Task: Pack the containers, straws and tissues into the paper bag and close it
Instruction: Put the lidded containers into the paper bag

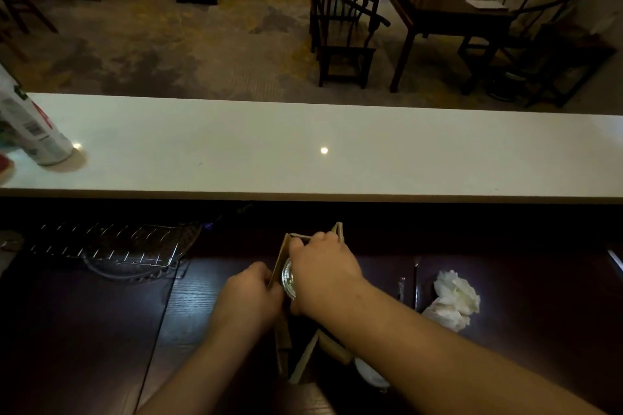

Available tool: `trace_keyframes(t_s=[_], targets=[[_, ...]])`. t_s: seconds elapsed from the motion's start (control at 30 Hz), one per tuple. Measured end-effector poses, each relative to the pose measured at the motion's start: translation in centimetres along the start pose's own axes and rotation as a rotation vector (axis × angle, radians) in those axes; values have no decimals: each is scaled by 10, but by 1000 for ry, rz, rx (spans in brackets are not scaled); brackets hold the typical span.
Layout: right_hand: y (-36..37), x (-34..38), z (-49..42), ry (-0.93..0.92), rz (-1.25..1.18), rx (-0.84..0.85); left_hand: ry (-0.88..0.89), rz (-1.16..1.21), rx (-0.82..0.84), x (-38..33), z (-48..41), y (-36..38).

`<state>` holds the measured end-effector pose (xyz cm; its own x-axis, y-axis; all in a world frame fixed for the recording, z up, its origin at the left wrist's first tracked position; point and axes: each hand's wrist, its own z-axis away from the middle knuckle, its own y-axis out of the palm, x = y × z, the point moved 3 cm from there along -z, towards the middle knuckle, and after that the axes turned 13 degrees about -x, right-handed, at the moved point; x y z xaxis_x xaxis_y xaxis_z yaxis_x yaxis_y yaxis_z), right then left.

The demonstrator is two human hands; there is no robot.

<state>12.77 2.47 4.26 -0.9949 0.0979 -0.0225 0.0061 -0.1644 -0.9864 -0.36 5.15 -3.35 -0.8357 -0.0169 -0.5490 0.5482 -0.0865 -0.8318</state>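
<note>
A brown paper bag (pixel 282 340) stands open on the dark wooden table in the lower middle. My left hand (pixel 247 296) grips its left rim. My right hand (pixel 325 271) is over the bag's mouth, closed on a clear plastic container (pixel 288 278) tilted on its side and partly inside the bag. Crumpled white tissues (pixel 453 301) lie on the table to the right. Two thin straws (pixel 416 283) lie between the bag and the tissues. Another pale container (pixel 371 376) shows under my right forearm, mostly hidden.
A white counter ledge (pixel 303 148) runs across behind the table. A white spray can (pixel 33 125) stands at its left end. A wire rack (pixel 111 244) lies on the table at the left. Chairs and a dark table stand beyond the ledge.
</note>
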Motion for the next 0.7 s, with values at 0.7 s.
trace_keyframes(t_s=[0.7], targets=[[106,-9,-56,45,90,304,36,1,-66,-7,15,3]])
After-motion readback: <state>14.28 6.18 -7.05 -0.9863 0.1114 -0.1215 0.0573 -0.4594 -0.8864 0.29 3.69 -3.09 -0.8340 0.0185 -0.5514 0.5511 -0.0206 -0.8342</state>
